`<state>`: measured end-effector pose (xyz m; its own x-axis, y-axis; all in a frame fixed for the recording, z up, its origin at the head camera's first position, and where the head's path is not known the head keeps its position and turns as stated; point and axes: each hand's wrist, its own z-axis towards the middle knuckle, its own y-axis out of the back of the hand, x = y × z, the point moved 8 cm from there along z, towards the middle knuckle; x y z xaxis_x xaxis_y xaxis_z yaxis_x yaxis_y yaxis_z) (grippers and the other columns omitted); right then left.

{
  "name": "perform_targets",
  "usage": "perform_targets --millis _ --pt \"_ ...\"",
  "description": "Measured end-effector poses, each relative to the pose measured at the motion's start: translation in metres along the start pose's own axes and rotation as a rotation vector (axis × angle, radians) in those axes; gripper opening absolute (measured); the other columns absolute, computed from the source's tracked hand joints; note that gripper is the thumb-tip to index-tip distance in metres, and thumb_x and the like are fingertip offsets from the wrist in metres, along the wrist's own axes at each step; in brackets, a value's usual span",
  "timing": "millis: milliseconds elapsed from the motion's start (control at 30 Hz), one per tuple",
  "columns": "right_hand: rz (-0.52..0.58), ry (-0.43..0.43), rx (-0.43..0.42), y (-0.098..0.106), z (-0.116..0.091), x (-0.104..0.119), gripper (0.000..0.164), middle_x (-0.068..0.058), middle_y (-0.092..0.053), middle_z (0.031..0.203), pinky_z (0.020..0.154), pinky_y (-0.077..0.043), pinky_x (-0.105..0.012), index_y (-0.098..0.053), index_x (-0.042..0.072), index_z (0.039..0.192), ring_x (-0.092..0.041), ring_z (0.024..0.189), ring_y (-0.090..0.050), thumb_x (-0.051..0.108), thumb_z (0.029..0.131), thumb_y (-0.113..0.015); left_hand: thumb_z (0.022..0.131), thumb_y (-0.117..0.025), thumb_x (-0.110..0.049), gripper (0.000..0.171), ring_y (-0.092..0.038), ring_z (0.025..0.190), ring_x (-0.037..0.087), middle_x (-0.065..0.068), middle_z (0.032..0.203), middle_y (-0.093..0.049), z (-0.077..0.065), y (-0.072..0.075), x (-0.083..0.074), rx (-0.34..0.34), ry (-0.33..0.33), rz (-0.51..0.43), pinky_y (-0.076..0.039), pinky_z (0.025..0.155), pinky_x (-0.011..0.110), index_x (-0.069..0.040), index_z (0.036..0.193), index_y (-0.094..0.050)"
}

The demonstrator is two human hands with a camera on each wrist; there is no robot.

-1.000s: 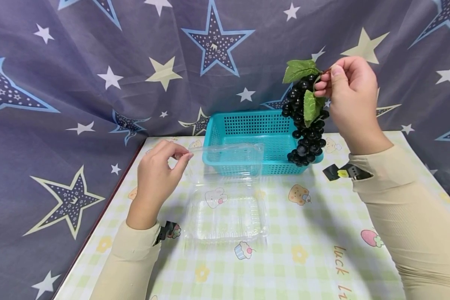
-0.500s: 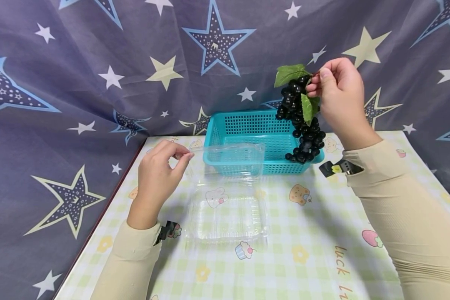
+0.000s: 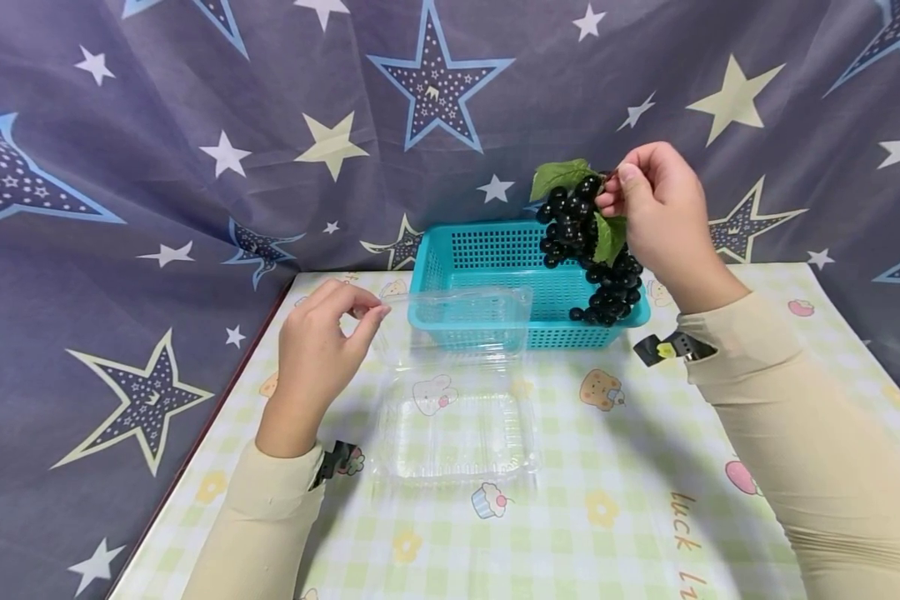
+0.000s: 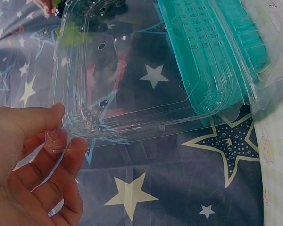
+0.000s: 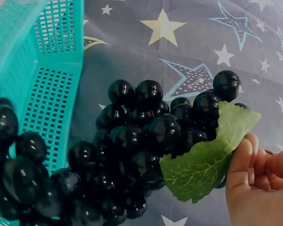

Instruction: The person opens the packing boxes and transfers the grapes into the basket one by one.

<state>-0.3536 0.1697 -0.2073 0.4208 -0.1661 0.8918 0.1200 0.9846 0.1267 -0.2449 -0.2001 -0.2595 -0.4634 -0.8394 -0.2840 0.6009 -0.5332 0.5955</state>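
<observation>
My right hand (image 3: 663, 217) pinches the stem of a bunch of dark grapes (image 3: 570, 229) with green leaves (image 3: 560, 177). The bunch hangs over the right end of a turquoise plastic basket (image 3: 570, 337), its lower grapes overlapping the rim in the head view. In the right wrist view, the grapes (image 5: 141, 136) fill the middle, with a leaf (image 5: 212, 155) beside the fingers. My left hand (image 3: 322, 350) pinches the corner of the raised lid of a clear plastic clamshell container (image 3: 457, 479). From the left wrist, the thumb and fingers (image 4: 56, 113) show at that lid's corner.
The container's base rests on a checked tablecloth (image 3: 540, 542) in front of the basket. A dark curtain with stars (image 3: 255, 83) hangs behind and to the left of the table.
My right hand has moved left and slightly down, bringing the grapes farther over the basket. The left hand and the clamshell container stay where they were.
</observation>
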Motion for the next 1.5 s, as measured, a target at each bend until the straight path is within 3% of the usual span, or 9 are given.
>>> perform_targets --millis 200,1500 --pt "-0.068 -0.014 0.020 -0.004 -0.004 -0.008 0.014 -0.005 -0.062 0.097 0.081 -0.058 -0.019 -0.055 0.008 0.105 -0.013 0.089 -0.070 0.018 0.109 -0.047 0.089 -0.083 -0.021 0.009 -0.052 0.066 0.013 -0.002 0.080 -0.064 0.000 0.000 0.000 0.001 0.002 -0.001 -0.037 0.061 0.031 -0.015 0.089 -0.076" --pt "-0.146 -0.060 0.092 -0.025 -0.019 -0.056 0.018 -0.008 -0.063 0.097 0.079 -0.058 -0.019 -0.053 0.001 0.108 -0.007 0.085 -0.070 0.017 0.111 -0.045 0.090 -0.082 -0.023 0.010 -0.054 0.067 0.012 -0.002 0.080 -0.064 0.000 0.001 0.000 0.011 -0.003 -0.010 -0.038 0.062 0.030 -0.016 0.089 -0.076"
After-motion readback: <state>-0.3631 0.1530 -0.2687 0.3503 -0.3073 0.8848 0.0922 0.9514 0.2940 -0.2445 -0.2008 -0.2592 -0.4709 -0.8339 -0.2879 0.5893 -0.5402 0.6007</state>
